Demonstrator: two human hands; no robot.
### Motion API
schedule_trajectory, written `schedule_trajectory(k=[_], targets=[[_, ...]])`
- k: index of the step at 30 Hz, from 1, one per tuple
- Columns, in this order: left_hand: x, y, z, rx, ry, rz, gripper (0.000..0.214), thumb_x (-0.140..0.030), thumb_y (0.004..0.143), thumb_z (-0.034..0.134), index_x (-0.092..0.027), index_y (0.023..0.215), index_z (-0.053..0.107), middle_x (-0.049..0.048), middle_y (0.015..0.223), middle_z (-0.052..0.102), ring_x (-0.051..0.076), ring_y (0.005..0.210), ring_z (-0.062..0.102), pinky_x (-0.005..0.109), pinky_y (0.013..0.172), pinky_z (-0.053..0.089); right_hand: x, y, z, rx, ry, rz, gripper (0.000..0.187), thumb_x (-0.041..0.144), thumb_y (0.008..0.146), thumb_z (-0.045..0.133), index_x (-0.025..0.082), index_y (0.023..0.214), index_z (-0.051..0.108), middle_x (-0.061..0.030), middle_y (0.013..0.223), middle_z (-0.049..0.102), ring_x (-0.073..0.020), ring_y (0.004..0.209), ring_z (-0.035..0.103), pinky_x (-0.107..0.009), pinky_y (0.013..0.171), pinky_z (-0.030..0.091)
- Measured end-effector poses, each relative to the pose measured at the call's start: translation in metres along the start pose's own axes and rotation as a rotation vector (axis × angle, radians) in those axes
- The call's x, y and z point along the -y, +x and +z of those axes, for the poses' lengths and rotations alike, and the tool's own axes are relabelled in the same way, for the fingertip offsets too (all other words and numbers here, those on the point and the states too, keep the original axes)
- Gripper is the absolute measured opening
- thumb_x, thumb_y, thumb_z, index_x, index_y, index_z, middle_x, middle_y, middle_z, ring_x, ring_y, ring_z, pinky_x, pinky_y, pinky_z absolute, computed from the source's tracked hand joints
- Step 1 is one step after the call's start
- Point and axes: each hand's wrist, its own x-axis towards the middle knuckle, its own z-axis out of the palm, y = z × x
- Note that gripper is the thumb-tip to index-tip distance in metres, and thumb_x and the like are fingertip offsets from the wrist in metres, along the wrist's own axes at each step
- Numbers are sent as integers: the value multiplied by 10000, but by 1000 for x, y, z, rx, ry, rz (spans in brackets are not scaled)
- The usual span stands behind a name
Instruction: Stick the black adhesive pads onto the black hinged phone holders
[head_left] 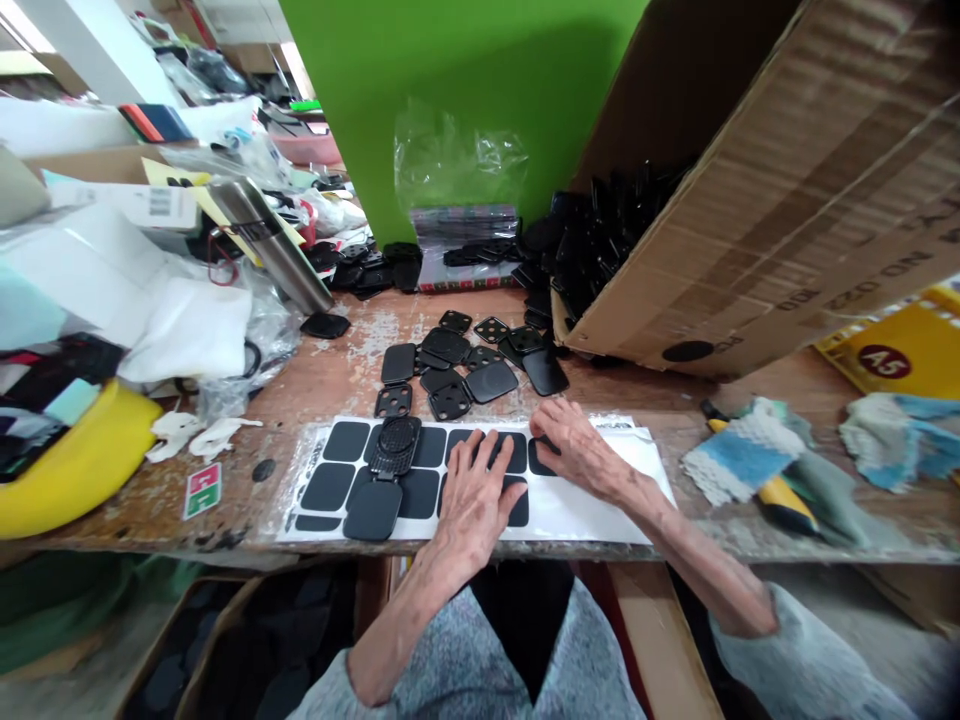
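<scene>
A white backing sheet (585, 515) with rows of black rounded-square stickers (349, 441) lies along the table's front edge. My left hand (480, 490) rests flat on it, fingers spread over the stickers in the middle. At the right end of the top row, my right hand (577, 447) has its fingers curled together on a black sticker (541, 458); whether the sticker is lifted is hidden. Left of my hands, an unfolded black hinged case (375, 510) lies on the sheet, its upper half showing a round mesh-like pattern. Several similar black cases (491, 381) are piled just behind the sheet.
A large cardboard box (750, 220) full of black parts leans at the right. A steel flask (270, 245), plastic bags and a yellow curved object (82, 465) crowd the left. A yellow-handled tool (786, 505) and cloths lie at right. A green panel (465, 60) stands behind.
</scene>
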Motion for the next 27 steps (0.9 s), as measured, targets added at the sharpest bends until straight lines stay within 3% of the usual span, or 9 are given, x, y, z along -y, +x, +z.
schedule_trajectory(k=[5, 9, 13, 16, 18, 21, 24, 27], targets=[[2, 0, 1, 6, 14, 1, 475, -363, 854, 447, -161, 1283, 426, 136, 1331, 441, 310, 1260, 312, 523, 1009, 290, 16, -15, 0, -34, -112, -17, 239, 23, 811, 347, 183, 832, 524, -77, 851, 508, -221, 840, 418, -386, 780, 342], [1, -2, 2, 8, 15, -1, 475, -353, 845, 469, -162, 1278, 432, 137, 1328, 443, 314, 1252, 321, 525, 998, 298, 15, -36, -12, -96, -71, 1, 187, 88, 853, 383, 197, 871, 533, -69, 880, 506, -209, 849, 447, -377, 784, 366], [-2, 2, -7, 18, 37, -7, 435, -325, 828, 488, -171, 1235, 474, 124, 1278, 478, 303, 1199, 371, 482, 968, 332, 7, -71, -39, -327, 204, 182, 84, 226, 875, 440, 231, 927, 506, -58, 978, 490, -195, 939, 478, -339, 822, 385], [6, 26, -24, 12, 57, -48, 361, -280, 842, 429, -167, 1173, 520, 119, 1119, 547, 265, 1040, 468, 421, 893, 379, -1, -103, -47, -424, 317, 377, 109, 290, 870, 456, 246, 963, 492, -39, 910, 519, -183, 852, 515, -321, 763, 406], [17, 50, -35, -22, 77, -85, 391, -231, 833, 399, -152, 1204, 493, 136, 1087, 539, 281, 1013, 459, 446, 889, 350, -4, -122, -40, -431, 364, 460, 165, 319, 863, 456, 245, 1003, 500, -40, 866, 526, -184, 799, 524, -325, 734, 420], [36, 84, -42, -25, 82, -126, 496, -166, 730, 487, -142, 1225, 479, 158, 1107, 521, 336, 1056, 411, 504, 907, 278, -5, -143, -18, -455, 423, 501, 259, 353, 850, 455, 230, 1072, 506, -61, 888, 528, -190, 802, 535, -330, 738, 445], [48, 100, -39, 24, 21, -126, 535, -127, 642, 546, -168, 1176, 529, 137, 1074, 547, 331, 1059, 417, 498, 943, 222, 1, -152, -1, -446, 465, 526, 195, 365, 837, 471, 221, 936, 558, -74, 959, 533, -194, 890, 536, -303, 757, 448], [49, 103, -35, 42, -103, -152, 545, -109, 615, 555, -183, 1155, 546, 136, 1111, 532, 334, 1110, 387, 494, 976, 168, 13, -152, 0, -456, 520, 546, 202, 391, 827, 473, 216, 787, 567, -65, 961, 550, -199, 939, 523, -275, 777, 430]])
